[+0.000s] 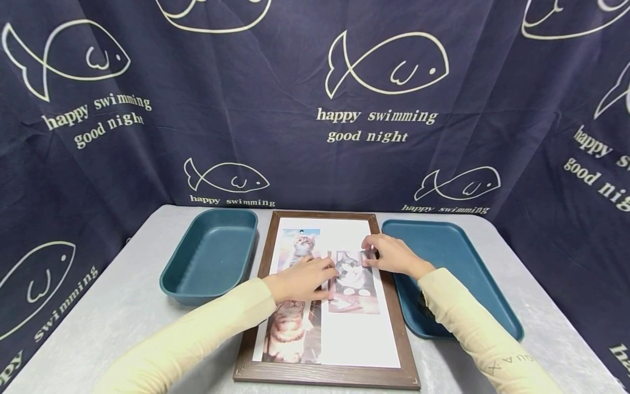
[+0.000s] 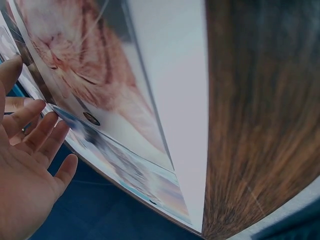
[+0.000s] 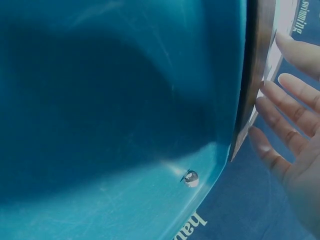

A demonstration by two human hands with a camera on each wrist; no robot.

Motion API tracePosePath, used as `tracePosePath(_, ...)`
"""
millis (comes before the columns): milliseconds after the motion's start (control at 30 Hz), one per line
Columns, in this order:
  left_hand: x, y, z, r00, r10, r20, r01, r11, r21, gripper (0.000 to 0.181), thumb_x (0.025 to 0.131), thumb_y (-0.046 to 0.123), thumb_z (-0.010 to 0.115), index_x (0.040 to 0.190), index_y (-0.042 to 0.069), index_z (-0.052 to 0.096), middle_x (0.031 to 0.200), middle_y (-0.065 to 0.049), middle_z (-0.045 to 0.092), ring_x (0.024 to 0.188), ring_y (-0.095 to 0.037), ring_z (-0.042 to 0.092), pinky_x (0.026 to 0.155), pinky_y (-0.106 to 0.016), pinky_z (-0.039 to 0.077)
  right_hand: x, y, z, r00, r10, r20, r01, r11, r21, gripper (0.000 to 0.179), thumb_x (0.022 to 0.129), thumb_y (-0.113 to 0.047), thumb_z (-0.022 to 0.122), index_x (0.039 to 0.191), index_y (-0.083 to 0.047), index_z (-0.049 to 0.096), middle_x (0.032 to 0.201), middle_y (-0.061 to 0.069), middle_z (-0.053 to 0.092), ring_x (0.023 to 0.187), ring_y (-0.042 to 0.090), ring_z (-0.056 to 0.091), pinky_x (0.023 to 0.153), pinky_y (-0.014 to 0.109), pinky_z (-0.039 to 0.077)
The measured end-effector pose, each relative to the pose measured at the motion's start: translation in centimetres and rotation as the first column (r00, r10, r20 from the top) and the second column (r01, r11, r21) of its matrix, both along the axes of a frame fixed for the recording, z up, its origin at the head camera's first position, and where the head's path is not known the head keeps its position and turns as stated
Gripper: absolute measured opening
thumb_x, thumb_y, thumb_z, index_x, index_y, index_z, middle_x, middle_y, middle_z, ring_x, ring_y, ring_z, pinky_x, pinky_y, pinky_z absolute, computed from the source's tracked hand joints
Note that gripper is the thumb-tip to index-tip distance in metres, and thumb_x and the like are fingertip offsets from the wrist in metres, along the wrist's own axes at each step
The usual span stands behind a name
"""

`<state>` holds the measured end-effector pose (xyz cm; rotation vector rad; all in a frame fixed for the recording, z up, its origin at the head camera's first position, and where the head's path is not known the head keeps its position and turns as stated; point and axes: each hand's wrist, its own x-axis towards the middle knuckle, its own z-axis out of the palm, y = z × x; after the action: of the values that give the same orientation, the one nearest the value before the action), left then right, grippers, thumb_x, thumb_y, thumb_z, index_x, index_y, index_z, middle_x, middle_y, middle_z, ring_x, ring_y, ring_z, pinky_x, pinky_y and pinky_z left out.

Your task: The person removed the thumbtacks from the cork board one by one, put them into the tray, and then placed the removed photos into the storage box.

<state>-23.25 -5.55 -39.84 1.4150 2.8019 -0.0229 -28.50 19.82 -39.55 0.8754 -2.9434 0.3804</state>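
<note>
A brown wooden picture frame (image 1: 325, 376) with a white backing lies flat in the middle of the table. Cat photos lie on it: a kitten strip (image 1: 301, 243) at the top left, an orange cat strip (image 1: 287, 334) below it, and a grey cat photo (image 1: 353, 284) in the centre. My left hand (image 1: 305, 279) rests flat across the strips with straight fingers, its fingertips at the grey cat photo's left edge. My right hand (image 1: 391, 255) touches that photo's top right corner with straight fingers (image 3: 295, 130). The left wrist view shows the left hand (image 2: 25, 170) open beside the orange cat strip (image 2: 85, 70).
A deep teal bin (image 1: 211, 254) stands left of the frame, and a flat teal tray (image 1: 458, 257) lies on its right, against the frame's rail (image 3: 252, 75). A small silvery piece (image 3: 190, 177) lies in the tray. A navy fish-print curtain hangs behind the grey table.
</note>
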Motion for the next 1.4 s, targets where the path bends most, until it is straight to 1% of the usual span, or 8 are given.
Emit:
tracePosePath(167, 0.1, 0.1, 0.2, 1.0, 0.003, -0.005, -0.003, 1.0, -0.015, 0.047, 0.089, 0.043, 0.053, 0.128, 0.017, 0.049, 0.125, 0.001, 0.048, 0.107, -0.013, 0.051, 0.095, -0.037, 0.039, 0.0, 0.0, 0.0, 1.0, 0.002, -0.009, -0.002, 1.0, 0.011, 0.032, 0.073, -0.031, 0.075, 0.099, -0.014, 0.063, 0.09, 0.0, 0.062, 0.079, 0.014, 0.054, 0.067, 0.035, 0.045)
tracePosePath(300, 0.1, 0.0, 0.6, 1.0, 0.001, -0.009, -0.001, 1.0, -0.001, 0.045, 0.089, 0.042, 0.053, 0.126, 0.016, 0.05, 0.124, 0.0, 0.049, 0.108, -0.016, 0.051, 0.097, -0.038, 0.038, 0.1, -0.1, 0.0, 1.0, 0.003, -0.014, -0.003, 1.0, 0.014, 0.033, 0.073, -0.032, 0.075, 0.098, -0.015, 0.063, 0.089, 0.0, 0.062, 0.078, 0.013, 0.053, 0.067, 0.035, 0.045)
tracePosePath(433, 0.2, -0.2, 1.2, 1.0, -0.001, -0.026, 0.001, 1.0, 0.008, 0.045, 0.09, 0.041, 0.053, 0.127, 0.015, 0.05, 0.125, -0.002, 0.049, 0.112, -0.02, 0.05, 0.101, -0.041, 0.036, 0.0, 0.0, 0.0, 1.0, 0.004, -0.021, -0.003, 1.0, 0.015, 0.032, 0.073, -0.033, 0.075, 0.098, -0.015, 0.063, 0.089, -0.001, 0.062, 0.077, 0.012, 0.052, 0.066, 0.035, 0.045)
tracePosePath(633, 0.1, -0.7, 2.3, 0.999, 0.032, -0.022, -0.032, 1.0, 0.0, 0.048, 0.09, 0.042, 0.052, 0.13, 0.015, 0.047, 0.131, -0.004, 0.047, 0.12, -0.022, 0.046, 0.103, -0.041, 0.035, -0.1, 0.0, -0.1, 1.0, 0.009, -0.026, -0.008, 1.0, 0.011, 0.032, 0.073, -0.032, 0.075, 0.098, -0.015, 0.062, 0.089, 0.0, 0.062, 0.079, 0.014, 0.054, 0.067, 0.036, 0.045)
tracePosePath(767, -0.1, -1.3, 2.9, 0.998, 0.043, -0.036, -0.043, 0.999, 0.009, 0.048, 0.091, 0.043, 0.05, 0.13, 0.015, 0.047, 0.128, -0.003, 0.048, 0.119, -0.022, 0.046, 0.102, -0.041, 0.036, -0.1, 0.0, -0.1, 1.0, -0.001, -0.018, 0.001, 1.0, 0.005, 0.033, 0.073, -0.031, 0.075, 0.098, -0.015, 0.063, 0.089, -0.001, 0.062, 0.077, 0.013, 0.053, 0.067, 0.036, 0.045)
tracePosePath(933, -0.5, -2.3, 3.7, 0.998, 0.045, -0.051, -0.042, 0.997, 0.059, 0.047, 0.09, 0.041, 0.053, 0.128, 0.014, 0.049, 0.124, -0.002, 0.05, 0.116, -0.021, 0.047, 0.099, -0.041, 0.037, -0.2, 0.0, 0.0, 1.0, 0.004, -0.007, -0.004, 1.0, -0.008, 0.033, 0.073, -0.03, 0.076, 0.099, -0.015, 0.063, 0.088, -0.002, 0.062, 0.075, 0.012, 0.051, 0.066, 0.034, 0.044)
tracePosePath(1200, -0.7, -4.0, 4.6, 0.996, 0.079, -0.041, -0.072, 0.988, 0.136, 0.044, 0.089, 0.037, 0.056, 0.125, 0.011, 0.052, 0.121, -0.005, 0.052, 0.111, -0.024, 0.05, 0.094, -0.043, 0.04, -0.5, 0.1, -0.3, 0.996, 0.091, 0.021, -0.088, 0.989, -0.115, 0.032, 0.073, -0.021, 0.076, 0.097, -0.007, 0.061, 0.083, 0.002, 0.059, 0.072, 0.014, 0.053, 0.064, 0.028, 0.043)
tracePosePath(1400, -0.6, -5.4, 5.1, 0.993, 0.116, -0.011, -0.113, 0.981, 0.155, 0.045, 0.089, 0.036, 0.056, 0.127, 0.013, 0.05, 0.125, -0.007, 0.051, 0.116, -0.026, 0.048, 0.095, -0.045, 0.038, -0.7, 0.1, -0.5, 0.99, 0.138, 0.027, -0.131, 0.976, -0.172, 0.032, 0.072, -0.016, 0.076, 0.097, -0.004, 0.06, 0.082, 0.006, 0.058, 0.072, 0.016, 0.055, 0.066, 0.028, 0.045)
